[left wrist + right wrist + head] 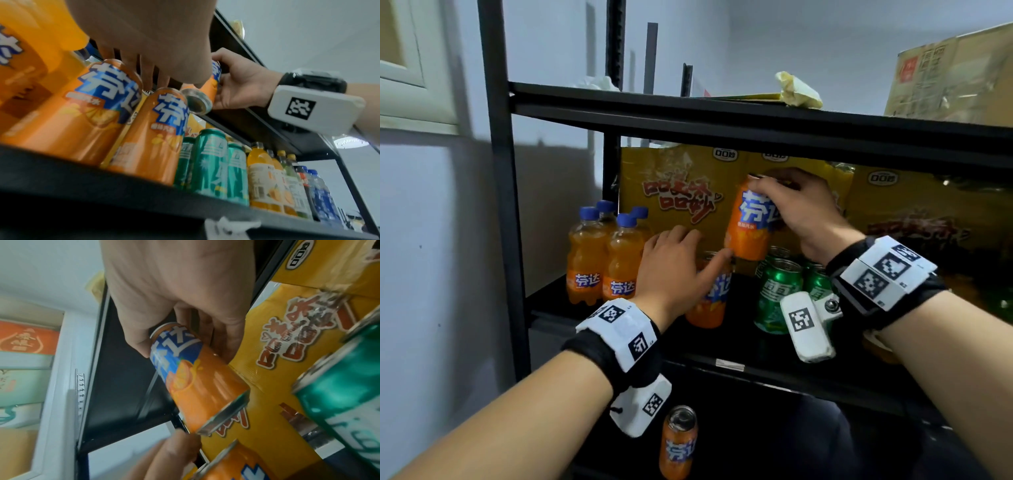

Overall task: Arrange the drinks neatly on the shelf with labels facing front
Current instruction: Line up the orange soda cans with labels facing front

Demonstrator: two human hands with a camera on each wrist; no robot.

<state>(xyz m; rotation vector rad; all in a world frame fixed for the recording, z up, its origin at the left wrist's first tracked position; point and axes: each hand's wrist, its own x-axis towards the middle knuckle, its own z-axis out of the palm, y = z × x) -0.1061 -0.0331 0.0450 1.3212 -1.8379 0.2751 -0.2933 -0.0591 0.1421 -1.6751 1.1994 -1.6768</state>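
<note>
My right hand grips an orange soda can by its top, tilted in the air above the middle shelf. The same can shows between thumb and fingers in the right wrist view. My left hand lies over another orange can standing on the shelf, fingers straight, its thumb tip touching the lifted can's base. In the left wrist view two orange cans stand upright with blue labels forward. Green cans stand to the right, small orange bottles to the left.
Yellow cartons fill the back of the shelf behind the drinks. One orange can stands on the lower shelf. More bottles line the shelf to the right. A cardboard box and crumpled paper sit on the upper shelf.
</note>
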